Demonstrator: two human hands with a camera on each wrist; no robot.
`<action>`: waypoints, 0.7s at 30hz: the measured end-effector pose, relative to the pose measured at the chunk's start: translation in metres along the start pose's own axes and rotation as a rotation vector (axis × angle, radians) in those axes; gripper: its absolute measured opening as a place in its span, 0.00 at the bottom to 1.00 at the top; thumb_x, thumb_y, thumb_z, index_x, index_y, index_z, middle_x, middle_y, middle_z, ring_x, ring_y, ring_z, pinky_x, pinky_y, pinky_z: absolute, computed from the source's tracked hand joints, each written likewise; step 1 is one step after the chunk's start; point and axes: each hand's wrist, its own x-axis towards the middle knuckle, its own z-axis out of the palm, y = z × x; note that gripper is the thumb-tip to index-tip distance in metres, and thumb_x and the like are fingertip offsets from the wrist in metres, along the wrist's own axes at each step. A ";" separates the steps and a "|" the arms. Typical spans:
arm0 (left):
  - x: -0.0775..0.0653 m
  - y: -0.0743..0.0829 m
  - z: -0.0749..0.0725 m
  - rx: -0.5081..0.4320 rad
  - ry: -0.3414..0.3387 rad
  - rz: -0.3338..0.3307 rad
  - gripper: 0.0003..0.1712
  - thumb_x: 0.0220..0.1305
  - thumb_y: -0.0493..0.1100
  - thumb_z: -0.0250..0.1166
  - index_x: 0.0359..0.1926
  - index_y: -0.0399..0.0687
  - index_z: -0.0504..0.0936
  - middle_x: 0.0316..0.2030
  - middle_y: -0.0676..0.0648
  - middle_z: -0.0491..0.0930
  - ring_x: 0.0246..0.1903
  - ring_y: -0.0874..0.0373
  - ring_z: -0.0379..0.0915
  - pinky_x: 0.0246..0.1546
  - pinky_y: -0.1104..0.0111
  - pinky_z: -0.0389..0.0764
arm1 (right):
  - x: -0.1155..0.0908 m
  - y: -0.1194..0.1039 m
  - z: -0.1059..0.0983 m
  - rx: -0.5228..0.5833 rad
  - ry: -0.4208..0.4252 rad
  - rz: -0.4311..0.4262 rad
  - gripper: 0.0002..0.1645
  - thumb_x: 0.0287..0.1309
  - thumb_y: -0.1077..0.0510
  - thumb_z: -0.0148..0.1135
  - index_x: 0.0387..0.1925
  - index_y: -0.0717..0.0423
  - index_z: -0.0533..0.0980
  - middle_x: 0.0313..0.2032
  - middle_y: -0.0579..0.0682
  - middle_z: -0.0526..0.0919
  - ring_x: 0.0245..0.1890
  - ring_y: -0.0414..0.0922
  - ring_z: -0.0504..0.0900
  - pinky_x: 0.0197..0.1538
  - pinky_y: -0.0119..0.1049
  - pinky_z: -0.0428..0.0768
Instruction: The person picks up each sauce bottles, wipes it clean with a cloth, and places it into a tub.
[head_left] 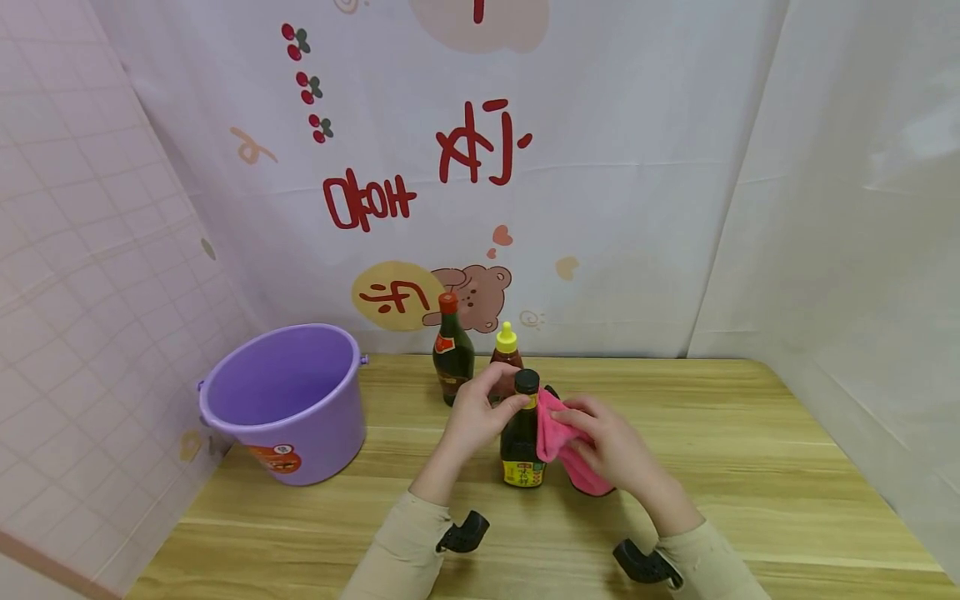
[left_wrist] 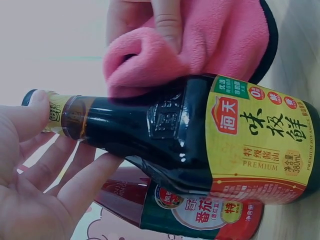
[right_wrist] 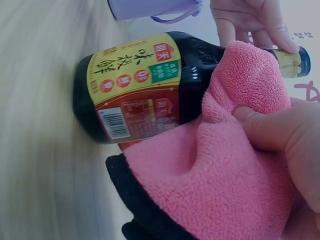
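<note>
Left hand [head_left: 474, 417] pinches the neck of the soy bottle [head_left: 522, 442], thumb up by the black cap, keeping it upright on the table [head_left: 750, 467] right in front of the person. Right hand [head_left: 611, 446] grips a pink cloth [head_left: 558, 437], bunched in the fingers and pressed against the bottle's shoulder. From the wrist views the cloth sits just above the yellow label [left_wrist: 260, 135], touching the dark glass. I'd call this the wiping step, mid-stroke on the upper body. The next move looks to need the left hand turning or steadying the bottle so the cloth can reach the far side and the label.

Close behind stand two more bottles: a dark one with a red cap [head_left: 452, 350] and one with a yellow cap [head_left: 507, 350]. They're near enough that a wide sweep might knock them. A purple bucket [head_left: 288, 404] sits off to the left, well apart.
</note>
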 end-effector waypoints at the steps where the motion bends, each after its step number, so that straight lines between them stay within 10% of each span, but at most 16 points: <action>1: 0.000 0.000 0.000 -0.001 0.001 0.002 0.16 0.62 0.40 0.70 0.50 0.48 0.79 0.40 0.50 0.84 0.41 0.56 0.80 0.44 0.57 0.81 | -0.001 0.001 0.001 0.001 -0.005 0.000 0.28 0.39 0.71 0.79 0.46 0.57 0.82 0.45 0.56 0.79 0.41 0.50 0.81 0.41 0.46 0.83; 21: 0.000 0.001 0.001 -0.001 0.009 -0.012 0.16 0.62 0.39 0.71 0.49 0.48 0.79 0.40 0.49 0.85 0.41 0.55 0.81 0.45 0.58 0.81 | -0.017 0.001 0.005 -0.068 -0.071 0.066 0.25 0.41 0.67 0.80 0.44 0.53 0.84 0.43 0.49 0.79 0.38 0.45 0.80 0.40 0.41 0.83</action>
